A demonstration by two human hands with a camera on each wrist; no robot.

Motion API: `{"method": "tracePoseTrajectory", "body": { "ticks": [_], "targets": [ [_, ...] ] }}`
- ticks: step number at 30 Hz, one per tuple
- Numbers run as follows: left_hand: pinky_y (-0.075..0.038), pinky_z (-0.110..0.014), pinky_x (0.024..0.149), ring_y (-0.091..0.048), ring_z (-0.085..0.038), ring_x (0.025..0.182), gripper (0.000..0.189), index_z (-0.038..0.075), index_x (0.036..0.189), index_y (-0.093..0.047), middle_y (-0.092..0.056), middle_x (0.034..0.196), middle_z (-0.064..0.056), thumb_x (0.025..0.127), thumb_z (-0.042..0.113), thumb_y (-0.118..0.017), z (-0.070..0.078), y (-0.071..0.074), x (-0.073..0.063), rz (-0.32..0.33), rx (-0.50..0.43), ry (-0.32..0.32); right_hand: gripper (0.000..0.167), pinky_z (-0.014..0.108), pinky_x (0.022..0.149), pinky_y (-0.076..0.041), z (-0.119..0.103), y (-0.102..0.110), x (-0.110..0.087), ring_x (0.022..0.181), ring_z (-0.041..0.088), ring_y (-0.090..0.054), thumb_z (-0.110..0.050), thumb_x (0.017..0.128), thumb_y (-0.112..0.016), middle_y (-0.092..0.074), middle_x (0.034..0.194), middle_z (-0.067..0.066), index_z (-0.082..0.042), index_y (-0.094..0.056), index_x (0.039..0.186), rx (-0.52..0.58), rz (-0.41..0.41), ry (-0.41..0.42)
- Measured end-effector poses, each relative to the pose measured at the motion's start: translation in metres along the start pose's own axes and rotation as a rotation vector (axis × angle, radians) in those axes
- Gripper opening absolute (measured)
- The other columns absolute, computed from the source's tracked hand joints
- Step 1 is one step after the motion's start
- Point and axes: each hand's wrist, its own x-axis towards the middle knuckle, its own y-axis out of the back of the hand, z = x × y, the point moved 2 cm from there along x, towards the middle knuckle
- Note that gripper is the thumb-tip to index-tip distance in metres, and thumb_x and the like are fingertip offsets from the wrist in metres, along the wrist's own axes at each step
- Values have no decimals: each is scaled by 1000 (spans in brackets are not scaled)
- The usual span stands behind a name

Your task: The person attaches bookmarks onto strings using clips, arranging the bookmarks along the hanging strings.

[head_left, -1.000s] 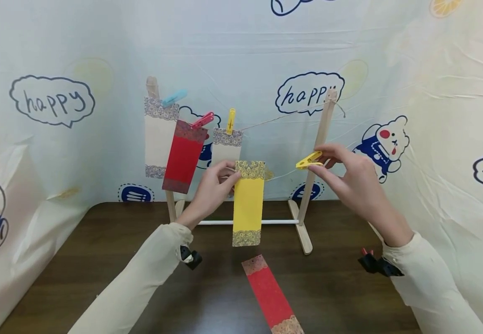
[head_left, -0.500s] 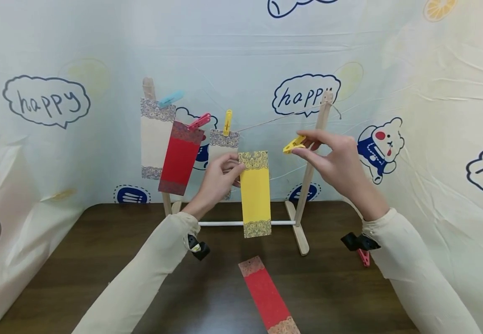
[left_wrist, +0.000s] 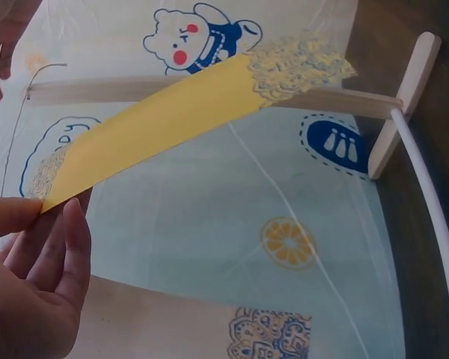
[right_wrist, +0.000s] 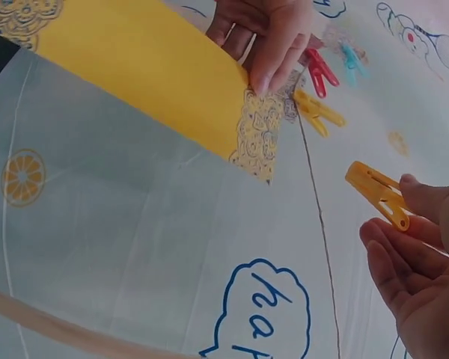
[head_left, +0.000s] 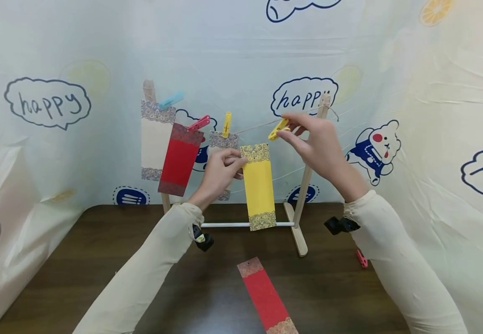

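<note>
Just below the string (right_wrist: 321,221), the left hand (head_left: 220,172) pinches a yellow card (head_left: 259,188) near its top left corner, thumb and fingers clamped on it. The card's long axis runs nearly upright, its lower end leaning slightly right. By its top right corner, the right hand (head_left: 316,141) pinches a yellow peg (head_left: 279,130), the nose pointing down and left, apart from the card. The left hand partly hides a white card (head_left: 223,141); the bottom edge of the head view cuts off a red card (head_left: 266,294) on the dark wooden table (head_left: 329,287). Behind hangs a pale printed sheet (head_left: 208,51).
</note>
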Motion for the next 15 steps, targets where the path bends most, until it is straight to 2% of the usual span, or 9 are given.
{"method": "tracePoseTrajectory", "body": {
  "ticks": [4,10,15],
  "targets": [
    [-60,-32,74,-72,-24,76,24,2,114,-67,-75,102,-12,97,19,-67,1,-2,4,9,-10,14,34,33,80,-55,-1,-6,12,88,20,-65,-17,96,-68,-72,101,11,0,-65,126,-7,-15,6],
    [-60,-35,77,-73,-28,84,23,-1,112,-65,-74,104,-16,96,16,-67,3,-7,14,33,-110,21,31,24,68,-47,0,-7,31,74,19,-60,-19,97,-67,-72,92,11,2,-68,120,-30,18,6],
    [-60,-37,77,-73,-28,84,22,-1,112,-64,-74,104,-16,96,15,-67,7,-8,18,46,-142,42,29,24,70,-48,2,-5,46,75,18,-62,-18,97,-67,-74,94,11,0,-70,118,-29,32,9]
  ]
}}
